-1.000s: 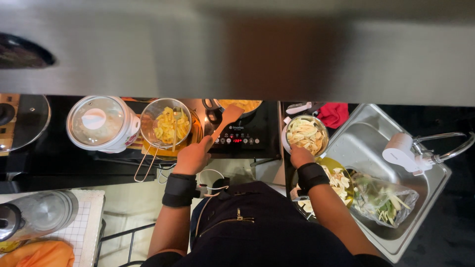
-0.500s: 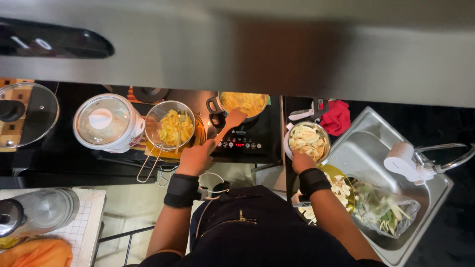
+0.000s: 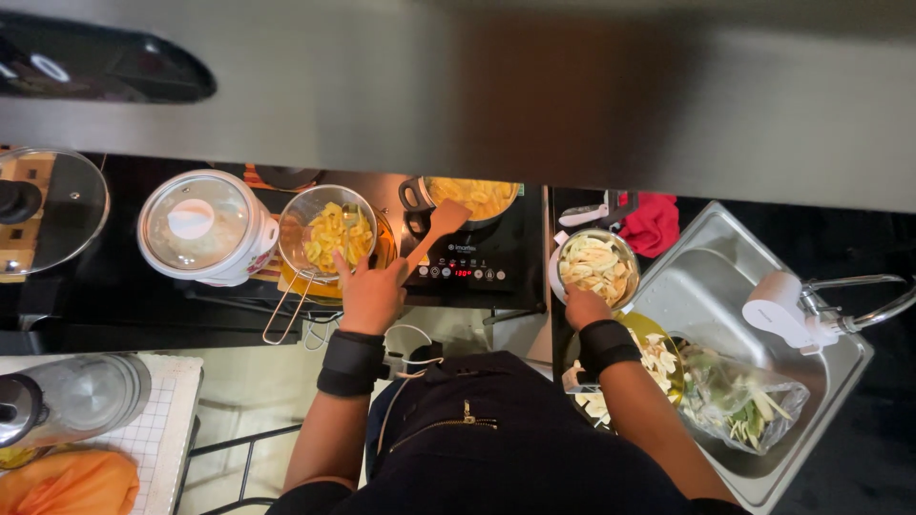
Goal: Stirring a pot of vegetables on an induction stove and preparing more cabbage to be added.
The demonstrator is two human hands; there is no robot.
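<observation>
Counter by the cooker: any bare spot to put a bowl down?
The dark counter in front of the white rice cooker looks bare. Between strainer, induction cooker and steel bowl it is crowded; the sink holds a bag.

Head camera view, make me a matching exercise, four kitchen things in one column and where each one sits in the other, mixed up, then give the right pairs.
Things:
1. wooden spatula
2. metal bowl of pale slices
3. clear plastic bag of greens
4. wire strainer of yellow chips

Places:
A. in the sink
B. in the left hand
C. under the right hand, beside the cooktop
D. between the white cooker and the pan

Pairs: 1-B, 2-C, 3-A, 4-D
</observation>
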